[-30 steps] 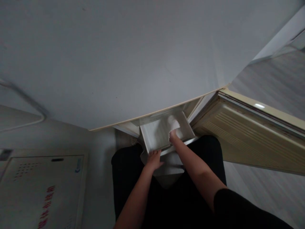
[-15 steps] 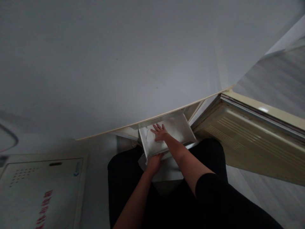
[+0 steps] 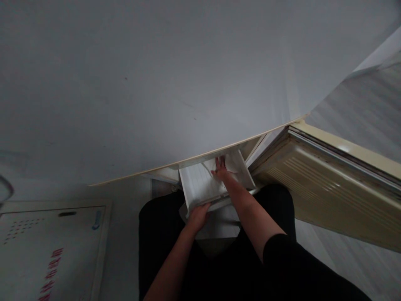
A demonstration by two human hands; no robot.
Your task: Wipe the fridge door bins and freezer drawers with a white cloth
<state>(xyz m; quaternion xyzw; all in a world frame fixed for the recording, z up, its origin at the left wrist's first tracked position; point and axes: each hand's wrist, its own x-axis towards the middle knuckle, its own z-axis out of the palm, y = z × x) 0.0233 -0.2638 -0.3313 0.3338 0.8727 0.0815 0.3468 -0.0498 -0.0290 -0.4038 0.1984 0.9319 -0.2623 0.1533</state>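
Observation:
A white drawer (image 3: 196, 184) is pulled partway out of a low cabinet, between my knees. My left hand (image 3: 198, 216) is closed over the drawer's front edge near its left corner, with the thumb lying along the rim. Inside the drawer, toward the back right, my right hand (image 3: 220, 168) lies palm down with its fingers spread. Under and around it is a thin white sheet, perhaps a cloth (image 3: 210, 164), hard to tell from the white drawer floor.
To the right, the cabinet's cream ribbed door (image 3: 313, 179) stands swung out. A large grey-white top surface (image 3: 175, 83) spans above the drawer. At lower left is a pale panel (image 3: 46, 251) with red lettering and small holes. Grey floor (image 3: 366, 108) shows at right.
My right hand has slid across the drawer from the left-middle toward the back right, and the white sheet has shifted with it. My left hand stays on the drawer's front edge.

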